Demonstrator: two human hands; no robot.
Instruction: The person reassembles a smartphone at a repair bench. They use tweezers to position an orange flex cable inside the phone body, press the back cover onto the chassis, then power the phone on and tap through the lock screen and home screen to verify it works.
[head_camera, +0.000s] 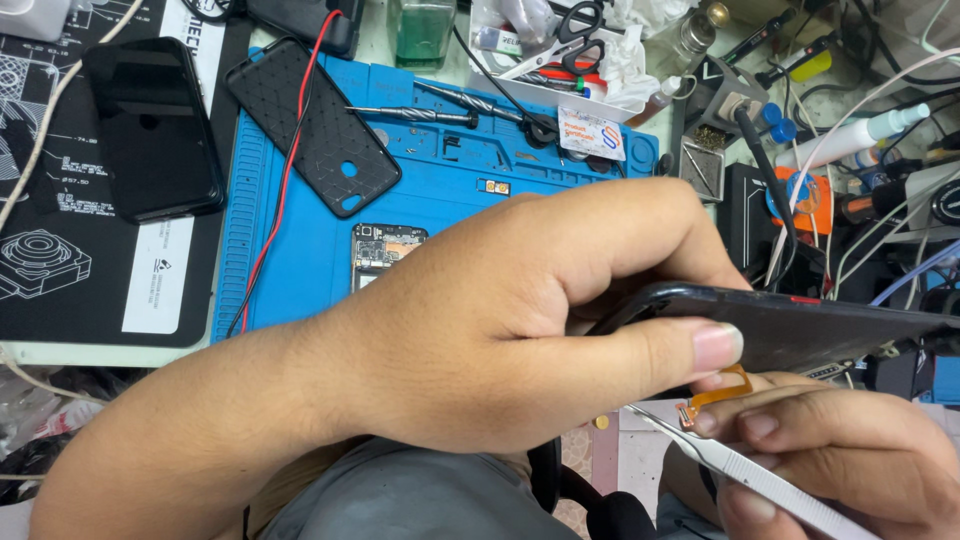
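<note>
My left hand (500, 320) reaches across the view and grips a black phone back panel (800, 330) by its edge, thumb pressed along its underside. An orange flex cable (725, 388) hangs from the panel beneath the thumb. My right hand (830, 450) at the lower right holds metal tweezers (740, 470), whose tips meet the end of the flex cable. An opened phone with its circuit board showing (385, 247) lies on the blue work mat (300, 270), partly hidden behind my left hand.
A black textured phone case (310, 125) and a screwdriver (420, 115) lie on the mat, crossed by red and black wires (285, 180). A black phone (150, 130) rests at left. Scissors (560, 35), a tray, bottles and tangled cables crowd the back and right.
</note>
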